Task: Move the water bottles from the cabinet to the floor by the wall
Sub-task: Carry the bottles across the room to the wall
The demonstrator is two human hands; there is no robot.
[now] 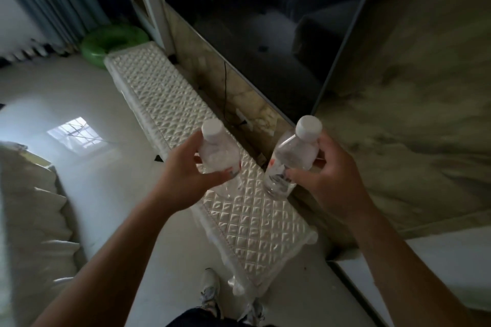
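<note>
- Television (265,21) is hanging dark above the quilted cabinet (186,114).
- Left hand (186,167) is gripping one bottle (218,151) over the cabinet.
- Right hand (326,170) is clamping another bottle (289,159); its red-and-black label is blurring beyond reading.

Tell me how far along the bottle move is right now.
Midway. Done: both bottles are lifted off the cabinet top, which shows no other bottles. In hand: the left hand grips one bottle, and the right hand grips the other bottle, both held above the cabinet. Left: neither has been set on the floor by the wall.
</note>
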